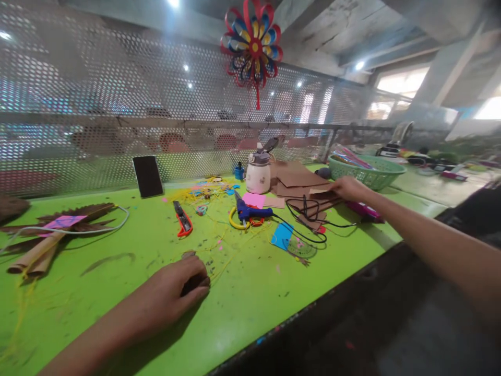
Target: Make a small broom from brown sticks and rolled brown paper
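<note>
Our right hand (348, 188) reached across the lime-green tabletop (250, 300), its fingers pinching a flat, light-brown cardboard piece (321, 191) at the near edge of a stack of brown cardboard sheets (299, 173). The stack lay just beside a white, rounded bottle with a grey lid (258, 176) and near a pale-green plastic basket (381, 178). Our left hand (178, 287) rested on the tabletop, fingers curled inward; we could not tell whether they held anything. Between our hands lay a blue glue gun (254, 212), and beyond the left one, a red-and-black cutter (183, 223).
</note>
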`<state>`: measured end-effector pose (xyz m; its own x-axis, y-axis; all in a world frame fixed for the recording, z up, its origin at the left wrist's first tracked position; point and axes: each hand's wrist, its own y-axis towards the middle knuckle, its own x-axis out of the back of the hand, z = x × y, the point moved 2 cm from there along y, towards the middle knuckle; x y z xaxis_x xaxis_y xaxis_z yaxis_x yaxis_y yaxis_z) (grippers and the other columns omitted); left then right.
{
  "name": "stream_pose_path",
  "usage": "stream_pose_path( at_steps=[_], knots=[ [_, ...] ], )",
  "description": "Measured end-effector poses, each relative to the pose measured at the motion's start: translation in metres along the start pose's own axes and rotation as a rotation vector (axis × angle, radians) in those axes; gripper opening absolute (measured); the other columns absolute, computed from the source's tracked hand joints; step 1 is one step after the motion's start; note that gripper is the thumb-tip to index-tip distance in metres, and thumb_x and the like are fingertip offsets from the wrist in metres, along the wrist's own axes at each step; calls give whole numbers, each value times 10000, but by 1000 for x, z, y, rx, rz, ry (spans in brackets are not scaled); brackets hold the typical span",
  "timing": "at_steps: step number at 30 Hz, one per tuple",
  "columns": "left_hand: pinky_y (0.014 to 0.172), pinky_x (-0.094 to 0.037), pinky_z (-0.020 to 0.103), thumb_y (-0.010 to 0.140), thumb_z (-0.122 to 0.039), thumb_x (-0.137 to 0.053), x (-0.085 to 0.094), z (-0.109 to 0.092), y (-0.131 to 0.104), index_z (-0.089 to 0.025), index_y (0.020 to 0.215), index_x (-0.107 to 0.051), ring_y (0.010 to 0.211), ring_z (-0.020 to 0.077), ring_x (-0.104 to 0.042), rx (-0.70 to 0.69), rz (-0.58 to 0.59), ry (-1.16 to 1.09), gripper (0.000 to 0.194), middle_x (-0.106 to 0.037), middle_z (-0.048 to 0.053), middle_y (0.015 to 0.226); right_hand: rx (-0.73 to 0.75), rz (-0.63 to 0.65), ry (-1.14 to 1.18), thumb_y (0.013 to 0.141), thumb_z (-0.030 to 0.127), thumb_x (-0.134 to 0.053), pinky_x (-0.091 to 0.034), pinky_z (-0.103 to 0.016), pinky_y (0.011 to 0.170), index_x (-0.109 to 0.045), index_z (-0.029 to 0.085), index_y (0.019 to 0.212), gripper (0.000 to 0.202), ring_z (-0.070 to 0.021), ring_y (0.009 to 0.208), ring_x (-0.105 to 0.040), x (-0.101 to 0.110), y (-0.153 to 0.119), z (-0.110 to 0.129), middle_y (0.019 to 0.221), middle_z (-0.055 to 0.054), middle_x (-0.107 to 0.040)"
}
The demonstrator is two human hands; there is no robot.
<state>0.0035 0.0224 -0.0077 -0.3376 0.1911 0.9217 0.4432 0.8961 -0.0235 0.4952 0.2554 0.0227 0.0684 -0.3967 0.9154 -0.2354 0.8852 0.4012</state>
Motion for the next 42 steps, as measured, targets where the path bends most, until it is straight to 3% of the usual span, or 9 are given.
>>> stream_pose_path(
  at_steps=[4,7,11,15,20,25,30,36,42],
  knots=[
    [663,-378,266,876,-360,-426,1,-3,0,-190,778,-529,713,148,-504,-5,-1,8,221,-552,16,811,-123,-139,82,797,165,-500,-468,-292,545,-720,146,833,224,-200,616,-626,32,-13,-3,771,-109,-731],
    [665,-383,265,877,-366,-420,2,-5,1,-188,781,-531,711,147,-508,7,8,-5,230,-557,18,817,-117,-280,143,815,191,-480,-521,-331,663,-697,176,908,236,-216,749,-658,59,-38,12,859,-93,-728],
    [660,-391,263,874,-381,-418,4,-8,1,-187,793,-539,708,150,-515,22,10,-21,243,-568,23,825,-31,-426,166,813,232,-496,-500,-391,854,-678,266,927,218,-231,946,-638,89,-102,49,970,-40,-704],
    [668,-401,264,866,-392,-419,5,-9,1,-185,793,-546,717,158,-526,39,14,-29,254,-584,30,823,117,-489,199,861,255,-480,-508,-415,787,-644,345,1004,236,-238,909,-632,98,-185,83,969,-20,-685],
    [663,-406,267,854,-408,-423,3,-5,2,-182,796,-554,713,165,-534,14,16,-9,267,-598,35,815,78,-467,206,856,219,-494,-494,-442,811,-601,396,1074,300,-253,904,-622,94,-248,82,990,-4,-667],
    [662,-408,265,847,-421,-427,2,0,5,-181,812,-567,715,168,-543,-1,-6,0,281,-607,33,806,108,-544,-31,849,155,-480,-491,-427,807,-675,244,967,245,-260,869,-601,94,-217,44,962,-64,-691],
    [646,-397,260,825,-403,-444,6,-4,3,-182,779,-574,696,164,-537,-14,-43,9,260,-607,22,775,311,-248,-27,810,78,-451,-510,-342,701,-720,163,858,286,-219,770,-609,50,-152,22,868,-83,-726],
    [654,-388,266,836,-368,-433,3,-2,2,-184,778,-558,703,161,-536,-27,-51,18,229,-599,20,786,253,-134,-30,815,86,-467,-458,-369,830,-736,194,870,295,-232,876,-619,8,-130,33,928,-88,-729],
    [666,-387,273,842,-358,-435,3,-2,3,-185,784,-546,718,165,-532,-30,-59,14,213,-593,25,802,230,-44,-72,703,1,-496,-436,-318,805,-731,176,925,368,-224,879,-593,-4,-105,39,972,-93,-716]
  ],
)
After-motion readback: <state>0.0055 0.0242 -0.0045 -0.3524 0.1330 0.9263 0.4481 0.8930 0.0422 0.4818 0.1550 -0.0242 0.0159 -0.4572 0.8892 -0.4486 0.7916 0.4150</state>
